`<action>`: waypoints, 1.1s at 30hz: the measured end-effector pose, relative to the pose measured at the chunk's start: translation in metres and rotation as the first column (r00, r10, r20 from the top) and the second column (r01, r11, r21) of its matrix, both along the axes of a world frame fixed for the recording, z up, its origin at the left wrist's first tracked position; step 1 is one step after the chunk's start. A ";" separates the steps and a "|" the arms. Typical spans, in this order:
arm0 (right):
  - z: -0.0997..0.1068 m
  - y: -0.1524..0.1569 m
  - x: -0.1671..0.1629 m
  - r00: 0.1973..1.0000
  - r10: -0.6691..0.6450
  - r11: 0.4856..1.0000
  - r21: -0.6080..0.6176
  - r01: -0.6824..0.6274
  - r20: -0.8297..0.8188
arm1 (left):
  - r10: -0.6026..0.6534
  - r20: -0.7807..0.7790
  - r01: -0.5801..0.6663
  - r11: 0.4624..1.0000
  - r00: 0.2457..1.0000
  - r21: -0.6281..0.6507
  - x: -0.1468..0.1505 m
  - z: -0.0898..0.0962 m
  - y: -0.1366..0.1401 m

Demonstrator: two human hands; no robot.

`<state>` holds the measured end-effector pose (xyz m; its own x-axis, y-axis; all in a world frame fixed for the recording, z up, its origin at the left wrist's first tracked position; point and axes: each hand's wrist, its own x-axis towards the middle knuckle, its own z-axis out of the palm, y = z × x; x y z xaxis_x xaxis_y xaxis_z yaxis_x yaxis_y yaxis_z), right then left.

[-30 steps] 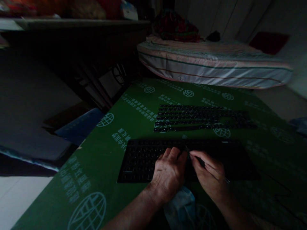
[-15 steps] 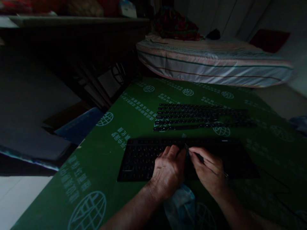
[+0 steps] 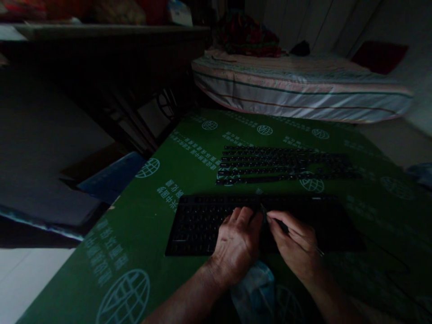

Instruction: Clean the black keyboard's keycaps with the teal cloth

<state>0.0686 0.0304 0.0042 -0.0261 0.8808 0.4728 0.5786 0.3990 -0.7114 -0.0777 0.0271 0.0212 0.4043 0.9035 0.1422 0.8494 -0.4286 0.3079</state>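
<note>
A black keyboard [image 3: 199, 225] lies on the green table. My left hand [image 3: 238, 238] rests over its middle with the fingers curled down and close together; whatever is under the fingertips is hidden. Beside it, my right hand [image 3: 295, 240] is closed in a pinch on a thin pointed tool [image 3: 263, 209]. The tool's dark tip reaches the keyboard near the left fingers, and a thin shiny end sticks out behind the right hand. Left of the hands, keys show on the keyboard; its right part looks plain and dark. Beyond it, loose black keycaps [image 3: 256, 162] lie in several rows.
The green table [image 3: 135, 225] has white printed globes and lettering. A light blue cloth [image 3: 254, 290] is at the near side, below my hands. A thin cable [image 3: 388, 254] runs off to the right. Beyond the table stands a bed [image 3: 297, 92]; a dark shelf [image 3: 111, 33] is at left.
Both hands have shifted very slightly toward me, and the tool in my right hand has tilted a little. The keyboard and the keycap rows have not moved.
</note>
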 end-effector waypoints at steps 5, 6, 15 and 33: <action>0.006 -0.007 0.005 0.997 -0.032 0.994 -0.106 0.024 -0.075 | -0.045 0.062 0.044 0.999 0.997 0.027 -0.002 -0.001 -0.005; 0.008 -0.007 0.007 0.995 -0.050 0.991 -0.132 0.038 -0.090 | -0.051 0.075 0.049 0.999 0.996 0.023 -0.002 -0.001 -0.005; 0.020 -0.002 0.018 0.962 -0.152 0.967 -0.238 0.097 -0.227 | -0.107 0.165 0.101 0.994 0.981 0.047 -0.001 -0.006 -0.008; 0.010 0.001 0.016 0.992 -0.075 0.961 -0.272 0.046 -0.101 | -0.065 0.082 0.065 0.998 0.995 0.003 0.008 0.001 -0.001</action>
